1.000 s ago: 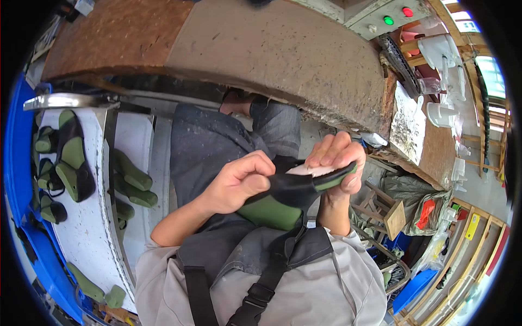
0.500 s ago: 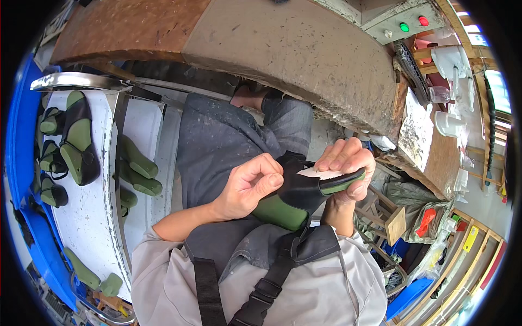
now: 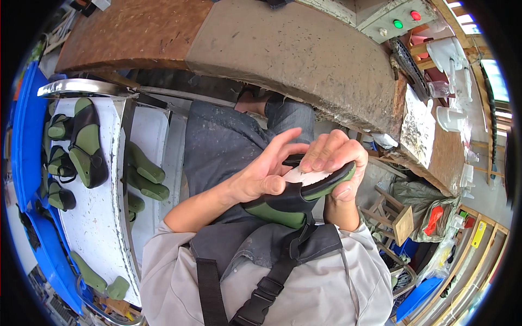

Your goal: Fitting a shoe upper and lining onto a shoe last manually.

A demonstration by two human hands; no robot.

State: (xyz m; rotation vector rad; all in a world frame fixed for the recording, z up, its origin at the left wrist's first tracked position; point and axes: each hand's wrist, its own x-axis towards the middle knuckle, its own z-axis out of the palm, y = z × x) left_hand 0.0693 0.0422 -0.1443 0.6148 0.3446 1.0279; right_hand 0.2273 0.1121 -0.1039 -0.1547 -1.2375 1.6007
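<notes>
Above my lap I hold a green shoe last (image 3: 280, 217) with a black upper (image 3: 286, 200) stretched over it, tilted sideways. My right hand (image 3: 342, 160) is closed around its right end, thumb below and fingers over the top. Those fingertips press on a white piece (image 3: 296, 175) lying along the upper's opening. My left hand (image 3: 255, 176) is open at the other end, its fingers stretched up and apart. The left thumb lies against or just beside the black upper; contact there is hard to make out. Part of the last is hidden behind the hands.
At left, a white rack (image 3: 100, 217) carries several green lasts, some with black uppers (image 3: 89, 144). Blue bins (image 3: 27, 130) stand beyond it. A brown workbench (image 3: 293, 60) spans the far side, with a button box (image 3: 394, 22) at its right. A wooden stool (image 3: 402, 225) stands right.
My left hand has opened from a closed pinch, its fingers now stretched upward. The last has tilted a little, and my right fingers have shifted left over the white piece.
</notes>
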